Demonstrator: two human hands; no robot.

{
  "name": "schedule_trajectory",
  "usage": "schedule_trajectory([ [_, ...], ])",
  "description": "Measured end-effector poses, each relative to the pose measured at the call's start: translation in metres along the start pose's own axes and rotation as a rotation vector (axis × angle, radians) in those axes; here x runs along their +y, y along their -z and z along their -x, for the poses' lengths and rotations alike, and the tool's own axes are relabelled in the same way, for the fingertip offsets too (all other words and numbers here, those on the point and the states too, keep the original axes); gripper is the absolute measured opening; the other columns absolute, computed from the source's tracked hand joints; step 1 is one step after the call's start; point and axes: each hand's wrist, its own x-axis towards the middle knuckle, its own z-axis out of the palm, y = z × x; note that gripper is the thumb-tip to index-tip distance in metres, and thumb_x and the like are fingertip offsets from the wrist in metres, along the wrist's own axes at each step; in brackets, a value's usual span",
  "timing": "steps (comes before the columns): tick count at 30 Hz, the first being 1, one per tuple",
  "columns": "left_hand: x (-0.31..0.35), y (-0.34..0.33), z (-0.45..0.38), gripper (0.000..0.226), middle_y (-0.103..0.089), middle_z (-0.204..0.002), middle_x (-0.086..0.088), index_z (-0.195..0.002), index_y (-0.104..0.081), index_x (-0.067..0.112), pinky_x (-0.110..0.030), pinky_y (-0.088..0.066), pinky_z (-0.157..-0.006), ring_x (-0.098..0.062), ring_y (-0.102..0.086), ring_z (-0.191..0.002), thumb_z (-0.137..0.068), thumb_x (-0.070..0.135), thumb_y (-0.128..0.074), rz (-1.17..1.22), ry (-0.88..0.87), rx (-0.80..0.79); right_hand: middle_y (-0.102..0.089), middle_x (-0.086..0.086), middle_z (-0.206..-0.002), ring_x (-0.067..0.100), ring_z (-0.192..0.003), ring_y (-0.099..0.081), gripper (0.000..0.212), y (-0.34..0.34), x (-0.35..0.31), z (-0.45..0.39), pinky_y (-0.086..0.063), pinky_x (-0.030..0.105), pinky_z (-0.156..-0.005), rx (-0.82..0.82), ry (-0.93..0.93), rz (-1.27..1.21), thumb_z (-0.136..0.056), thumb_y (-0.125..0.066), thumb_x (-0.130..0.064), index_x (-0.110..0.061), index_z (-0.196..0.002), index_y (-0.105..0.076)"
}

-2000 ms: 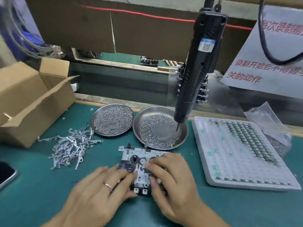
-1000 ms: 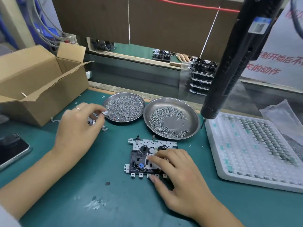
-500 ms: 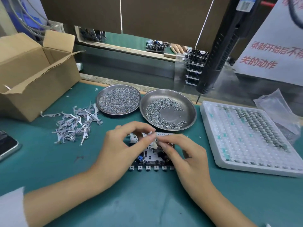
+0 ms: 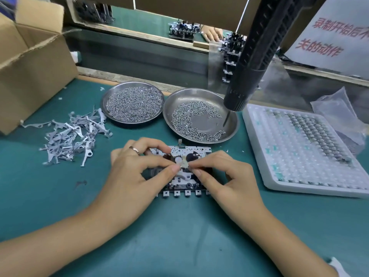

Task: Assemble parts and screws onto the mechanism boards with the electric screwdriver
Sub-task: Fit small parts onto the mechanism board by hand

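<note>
A mechanism board [image 4: 196, 152] lies flat on the green mat in front of me. My left hand [image 4: 137, 166] and my right hand [image 4: 225, 176] meet over its middle, and both pinch a small pale metal lever part [image 4: 183, 163] with thumb and forefinger. The hands hide most of the board. The black electric screwdriver [image 4: 257, 50] hangs untouched at the upper right, its bit above the right screw dish [image 4: 231, 114]. A heap of loose lever parts [image 4: 69, 136] lies to the left.
A second dish [image 4: 105, 96] full of screws stands left of the first. A white tray [image 4: 257, 148] with rows of small parts lies at the right, a plastic bag [image 4: 337, 108] behind it. An open cardboard box [image 4: 38, 62] stands at the left. Another person's hand [image 4: 212, 34] shows beyond the partition.
My left hand went to the lever heap, took a part and came back to the board. Both hands have sunk closer to the board with the part between them.
</note>
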Motion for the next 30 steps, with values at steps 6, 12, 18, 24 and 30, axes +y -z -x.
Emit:
schedule_trajectory([
  [6, 0.0007, -0.0008, 0.0007, 0.007, -0.059, -0.097, 0.026, -0.063, -0.064, 0.048, -0.014, -0.018, -0.094, -0.008, -0.050, -0.091, -0.069, 0.044, -0.064, -0.069, 0.011, -0.026, -0.071, 0.001, -0.079, 0.013, -0.079, -0.063, 0.016, 0.0002, -0.0016, 0.0030, -0.050, 0.025, -0.073, -0.030, -0.013, -0.032, -0.079, -0.066, -0.005, -0.012, -0.090, -0.076],
  [12, 0.0016, 0.0017, 0.0014, 0.007, -0.060, -0.096, 0.024, -0.065, -0.071, 0.040, -0.020, -0.020, -0.095, -0.004, -0.049, -0.088, -0.068, 0.043, -0.066, -0.110, -0.025, -0.018, -0.070, 0.001, -0.077, 0.015, -0.080, -0.062, 0.019, 0.0026, -0.0026, 0.0041, -0.051, 0.030, -0.073, -0.068, 0.022, -0.014, -0.079, -0.062, 0.000, -0.009, -0.090, -0.075],
  [18, 0.0028, 0.0020, 0.0015, 0.005, -0.061, -0.093, 0.025, -0.063, -0.070, 0.043, -0.022, -0.021, -0.095, 0.001, -0.048, -0.088, -0.066, 0.044, -0.067, -0.102, -0.025, -0.010, -0.070, -0.002, -0.077, 0.015, -0.080, -0.062, 0.019, 0.0016, -0.0031, 0.0057, -0.051, 0.030, -0.071, -0.053, 0.043, -0.005, -0.079, -0.062, 0.002, -0.008, -0.088, -0.075],
  [24, 0.0025, 0.0020, 0.0004, 0.005, -0.061, -0.091, 0.027, -0.063, -0.070, 0.043, -0.022, -0.021, -0.094, 0.000, -0.049, -0.089, -0.066, 0.045, -0.067, -0.106, -0.012, -0.009, -0.069, -0.006, -0.077, 0.012, -0.081, -0.061, 0.020, 0.0018, -0.0022, 0.0054, -0.048, 0.021, -0.072, -0.042, 0.040, -0.002, -0.078, -0.062, 0.002, -0.009, -0.088, -0.076],
  [30, 0.0036, 0.0029, 0.0003, 0.008, -0.062, -0.090, 0.026, -0.061, -0.065, 0.051, -0.025, -0.023, -0.095, -0.001, -0.050, -0.090, -0.065, 0.045, -0.069, -0.093, -0.010, -0.025, -0.069, -0.002, -0.077, 0.013, -0.080, -0.062, 0.020, 0.0016, -0.0031, 0.0063, -0.048, 0.022, -0.072, -0.051, 0.048, 0.005, -0.079, -0.061, 0.002, -0.008, -0.089, -0.075],
])
